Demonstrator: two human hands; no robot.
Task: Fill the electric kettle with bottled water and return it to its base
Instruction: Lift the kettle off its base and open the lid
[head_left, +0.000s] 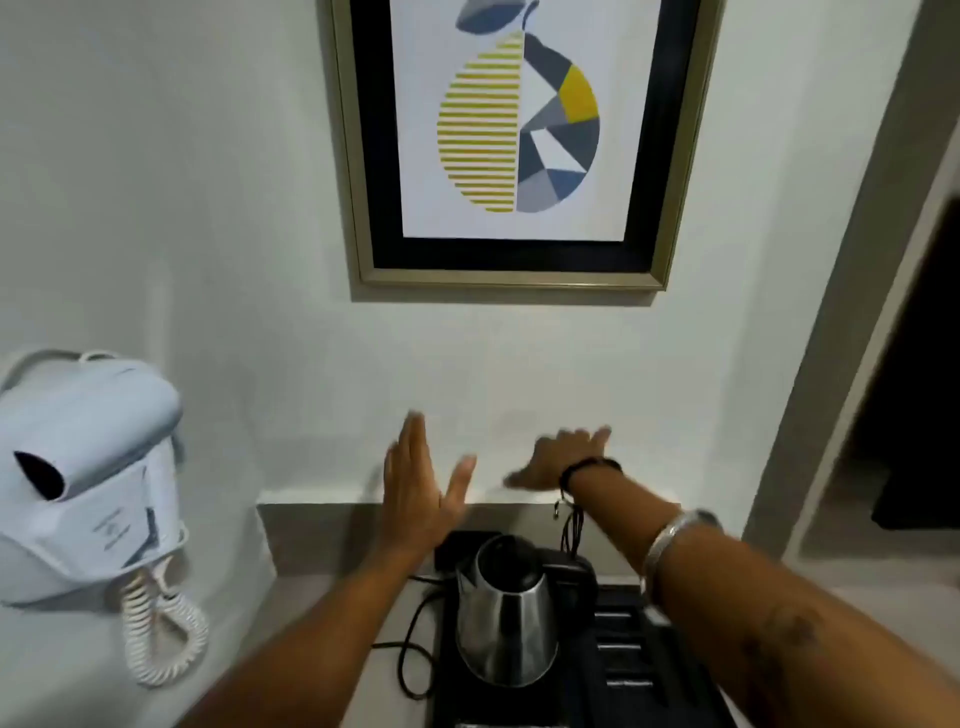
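Left fingers (413, 441) straight and pressed together, pointing up toward the wall (234, 234), thumb splayed off to the right; left hand (421, 499) held edge-on, palm facing right, holding nothing. Forearm reaching in from the lower left, passing just left of the kettle (506, 618).

Right fingers (597, 436) blurred, loosely together and pointing up and right, thumb stretched left; right hand (558, 462) turned palm down, also holding nothing. Dark cord bracelet (589, 467) around the wrist with loose ends dangling below it, metal bangle (670, 545) further down the forearm, dark marking on the skin nearer the elbow. Both hands raised in front of the wall, above and behind the kettle, apart from each other and touching none of the things on the counter (322, 530).

Kettle upright on a black tray (649, 665), shiny steel body, black lid closed, black handle to the right, spout to the left. Base hidden beneath the body, so hard to tell apart from the tray. Black cable (410, 654) looping from the kettle's left side over the counter. Slotted compartments in the tray to the right of the kettle, with small white lettering on them too blurred to read.

White hair dryer (88, 467) mounted on the wall at far left, coiled white cord (161, 629) hanging below; faint grey writing on its holder, unreadable. Framed picture (519, 130) of a pear, half yellow stripes and half grey, blue and yellow facets, on the wall above the hands. Dark doorway (914, 389) at the right edge.
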